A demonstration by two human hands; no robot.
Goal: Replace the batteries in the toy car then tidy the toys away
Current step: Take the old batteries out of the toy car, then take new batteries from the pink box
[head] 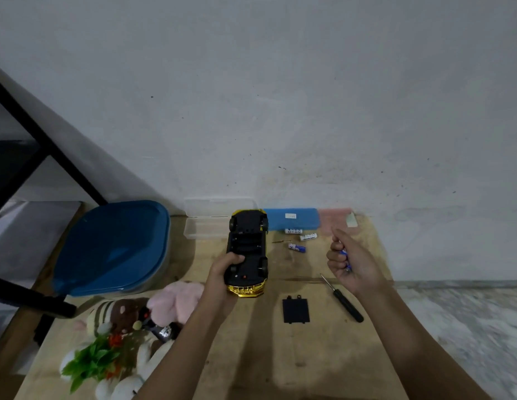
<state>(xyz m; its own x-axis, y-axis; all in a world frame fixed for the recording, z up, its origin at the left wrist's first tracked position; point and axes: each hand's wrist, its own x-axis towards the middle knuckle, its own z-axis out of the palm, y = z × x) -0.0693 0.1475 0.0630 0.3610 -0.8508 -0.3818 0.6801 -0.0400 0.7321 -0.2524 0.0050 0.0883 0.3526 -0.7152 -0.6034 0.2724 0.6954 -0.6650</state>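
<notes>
Left grip clamped on the near end of the toy car, underside up, battery bay open. Right grip curled round blue batteries, count unclear, off to the right of the car and not touching it. Three loose batteries lie on the desk beyond and between the grips, battery cover nearer than both, screwdriver just below the right grip, plush toys left of the left forearm.
</notes>
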